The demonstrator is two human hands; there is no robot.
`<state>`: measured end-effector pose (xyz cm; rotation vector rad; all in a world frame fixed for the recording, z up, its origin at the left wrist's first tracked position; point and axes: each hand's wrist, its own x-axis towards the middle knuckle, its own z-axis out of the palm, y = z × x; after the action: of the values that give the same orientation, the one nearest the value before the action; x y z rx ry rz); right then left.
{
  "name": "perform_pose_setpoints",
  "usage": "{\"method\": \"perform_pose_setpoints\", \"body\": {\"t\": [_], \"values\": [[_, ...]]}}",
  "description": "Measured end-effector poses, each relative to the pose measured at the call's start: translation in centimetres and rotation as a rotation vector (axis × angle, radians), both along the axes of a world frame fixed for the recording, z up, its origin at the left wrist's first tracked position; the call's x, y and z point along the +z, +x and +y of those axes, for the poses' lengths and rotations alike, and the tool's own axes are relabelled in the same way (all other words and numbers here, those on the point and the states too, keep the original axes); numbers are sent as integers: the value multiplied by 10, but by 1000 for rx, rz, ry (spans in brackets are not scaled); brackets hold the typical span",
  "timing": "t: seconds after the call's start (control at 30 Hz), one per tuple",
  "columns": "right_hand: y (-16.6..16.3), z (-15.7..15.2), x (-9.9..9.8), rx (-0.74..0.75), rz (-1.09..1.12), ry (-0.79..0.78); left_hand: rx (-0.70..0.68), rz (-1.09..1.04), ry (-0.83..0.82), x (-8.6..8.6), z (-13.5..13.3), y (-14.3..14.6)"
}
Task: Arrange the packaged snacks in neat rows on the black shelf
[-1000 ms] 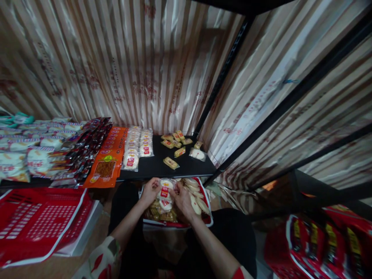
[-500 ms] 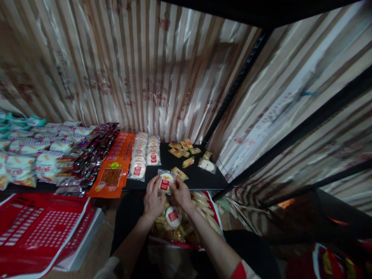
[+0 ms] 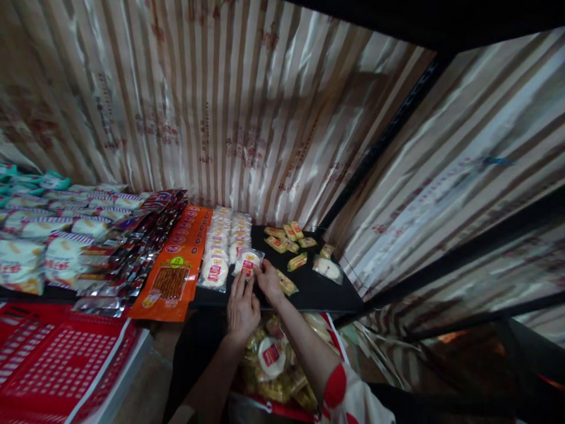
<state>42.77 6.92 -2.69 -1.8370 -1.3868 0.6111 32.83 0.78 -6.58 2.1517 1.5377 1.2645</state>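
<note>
Striped, shiny curtain cloth (image 3: 247,100) printed with faint red marks, too blurred to read, backs a black shelf (image 3: 318,291). Two red crates (image 3: 57,359) sit low on the left. Orange packets (image 3: 174,265) lie overlapped in one row, their print illegible. White round cakes (image 3: 220,247) with red labels, writing too small to read, form two rows. About eight small yellow packets (image 3: 282,238) lie scattered. Both the left hand (image 3: 242,306) and right hand (image 3: 267,278) pinch one round cake packet (image 3: 248,261) at the second row's near end.
</note>
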Motion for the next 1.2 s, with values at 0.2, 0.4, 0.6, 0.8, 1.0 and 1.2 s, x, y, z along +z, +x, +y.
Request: {"method": "perform_pose_setpoints", "body": {"t": [0.2,0.4,0.6,0.8,1.0,1.2], "values": [[-2,21,-6,19,-41,-4,42,16,-17,-2,10,0],[-3,34,-13,4,-58,-8,62,24,-42,-2,13,-1],[-5,39,-12,-5,-83,-6,75,1,-51,-4,16,0],[-9,39,-15,-19,-120,3,64,-41,-47,-8,19,1],[-11,29,-10,-50,-109,18,33,-45,-108,-2,17,-2],[-7,-25,-6,-64,29,291,-42,-126,42,8,7,-8]]}}
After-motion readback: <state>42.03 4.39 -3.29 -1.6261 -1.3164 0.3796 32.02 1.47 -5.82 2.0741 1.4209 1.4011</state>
